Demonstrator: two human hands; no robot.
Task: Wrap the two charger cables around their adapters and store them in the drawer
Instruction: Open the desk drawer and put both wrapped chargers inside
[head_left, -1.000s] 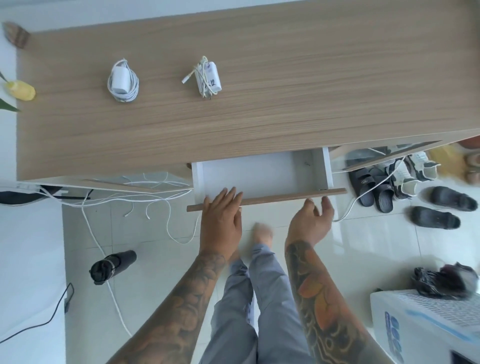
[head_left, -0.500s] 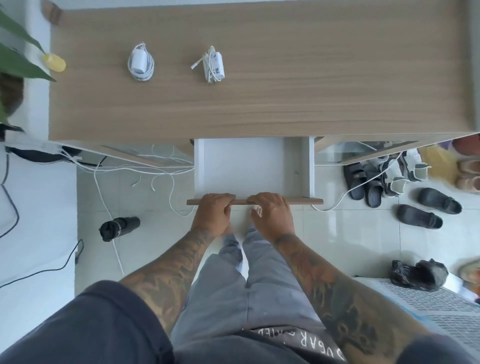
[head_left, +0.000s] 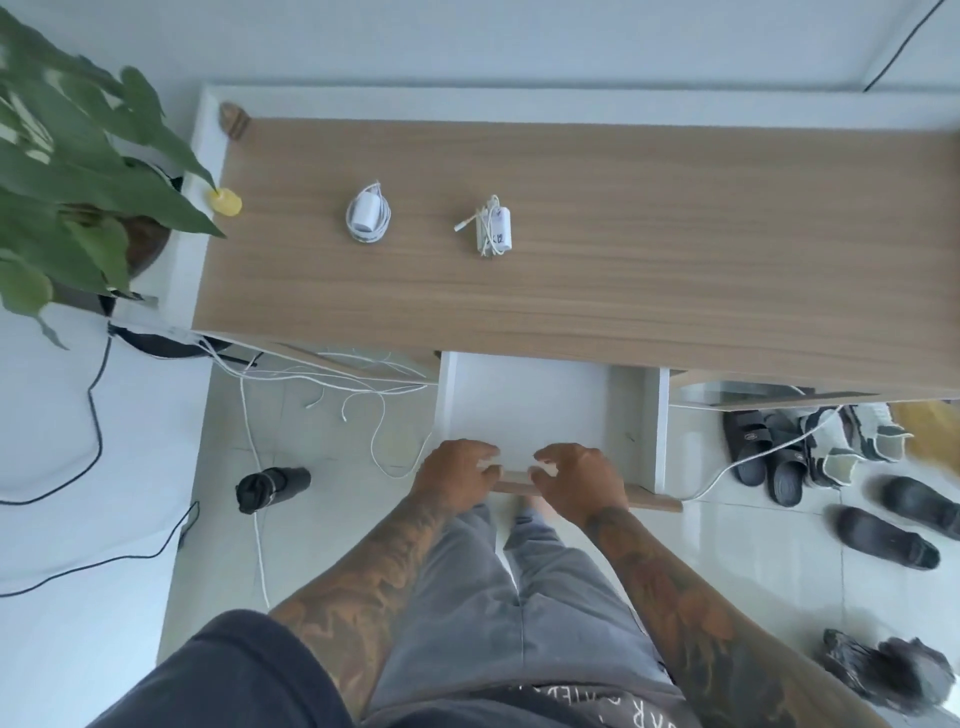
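Pulled further out now, the drawer (head_left: 524, 400) is gaping below the table (head_left: 623, 291); left hand (head_left: 454, 475) and right hand (head_left: 582, 480) are gripping its front, readying space for both wrapped chargers (head_left: 368, 218).

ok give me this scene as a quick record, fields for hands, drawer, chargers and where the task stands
left hand: fingers curled over the drawer front
right hand: fingers curled over the drawer front
drawer: pulled open, nothing visible inside
coiled charger: on the desk top, cable looped around it
second charger: to its right, cable bundled, apart from the first
task: both wrapped, neither stored yet
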